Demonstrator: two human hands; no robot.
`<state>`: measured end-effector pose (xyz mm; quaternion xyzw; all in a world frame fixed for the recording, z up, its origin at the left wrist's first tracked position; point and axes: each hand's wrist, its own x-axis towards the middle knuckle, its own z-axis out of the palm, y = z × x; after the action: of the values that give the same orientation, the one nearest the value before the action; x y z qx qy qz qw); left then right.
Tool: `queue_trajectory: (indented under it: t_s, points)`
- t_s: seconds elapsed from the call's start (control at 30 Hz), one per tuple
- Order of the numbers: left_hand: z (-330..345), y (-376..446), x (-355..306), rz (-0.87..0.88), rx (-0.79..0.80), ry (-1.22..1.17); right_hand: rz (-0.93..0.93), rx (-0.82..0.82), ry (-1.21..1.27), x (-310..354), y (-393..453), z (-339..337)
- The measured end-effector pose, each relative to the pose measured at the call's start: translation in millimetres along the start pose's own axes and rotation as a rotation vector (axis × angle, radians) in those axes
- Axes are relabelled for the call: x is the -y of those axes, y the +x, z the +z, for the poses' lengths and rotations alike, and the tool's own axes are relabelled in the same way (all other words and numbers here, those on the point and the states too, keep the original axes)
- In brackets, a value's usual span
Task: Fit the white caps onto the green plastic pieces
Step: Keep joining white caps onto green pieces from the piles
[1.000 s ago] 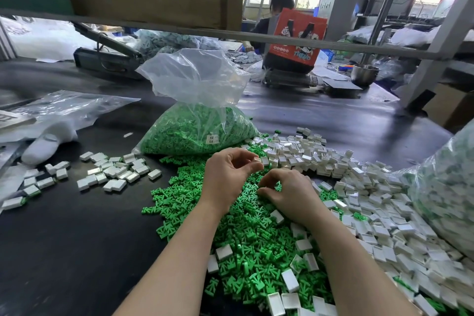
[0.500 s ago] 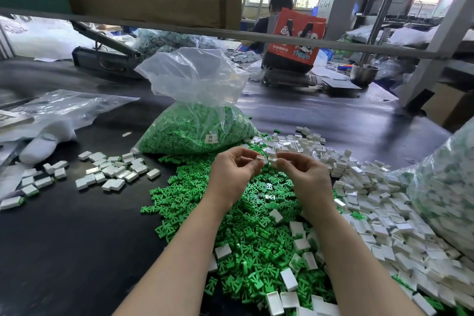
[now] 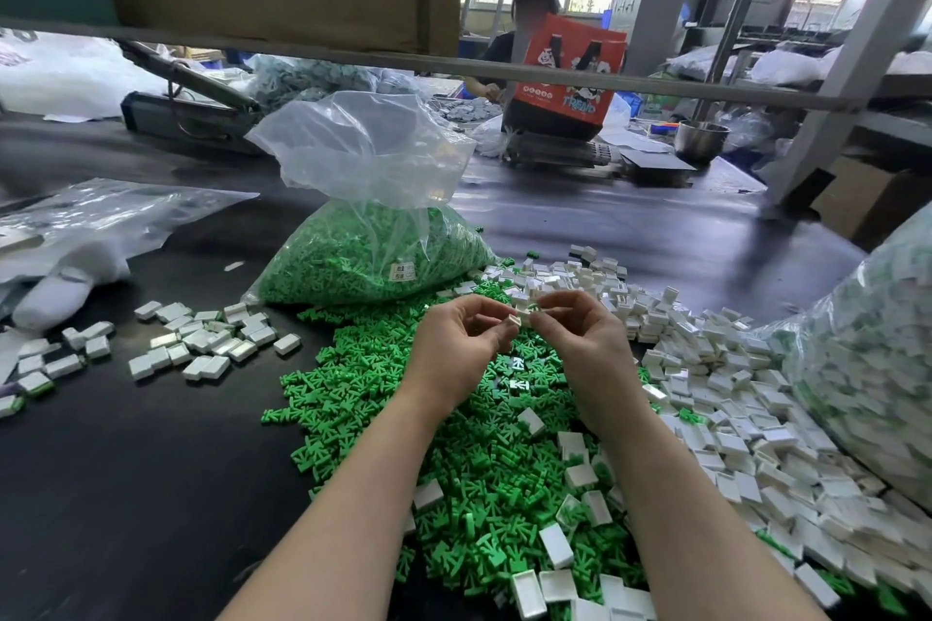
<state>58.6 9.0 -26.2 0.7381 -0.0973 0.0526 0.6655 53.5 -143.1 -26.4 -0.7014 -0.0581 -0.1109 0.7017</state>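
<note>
Head view: both hands are raised together above the dark worktop [image 3: 126, 494], over a heap of parts.
Left hand [image 3: 461, 348]: fingers curled, pinching one side of a white cap [image 3: 520, 318]; whether a green piece sits under its fingertips cannot be told.
Right hand [image 3: 585, 338]: fingers curled, pinching the other side of the same cap, touching the left hand's fingertips.
Loose green pieces [image 3: 454, 479]: a spread heap directly below and between the forearms, with a few white caps lying on it.
Loose white caps [image 3: 731, 398]: a wide pile to the right of the green heap, touching it.
Open clear bag [image 3: 373, 237]: stands behind the green heap, its mouth crumpled upward, its lower half full of green pieces, a small label on its front.
Right-edge bag [image 3: 872, 358]: clear, bulging, packed with white-and-green parts, pressed against the white pile.
Capped pieces [image 3: 201, 343]: a scattered group on the left, apart from the heaps.
Metal bowl [image 3: 702, 139]: far right on the worktop; contents not visible.
</note>
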Motion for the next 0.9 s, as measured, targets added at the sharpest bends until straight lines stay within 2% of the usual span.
queue_trajectory:
  t_s: [0.23, 0.5, 0.9]
  points:
    - [2.1, 1.4, 1.6, 0.002, 0.0, -0.024, -0.027, -0.035, 0.078, 1.7, -2.0, -1.9]
    - [5.5, 1.0, 1.9, 0.005, -0.004, -0.035, -0.025, -0.078, 0.059, 0.6, -1.0, -1.7]
    - [8.6, -1.8, -3.0, 0.017, 0.01, -0.128, 0.054, -0.07, 0.18, -0.4, 0.3, -1.7]
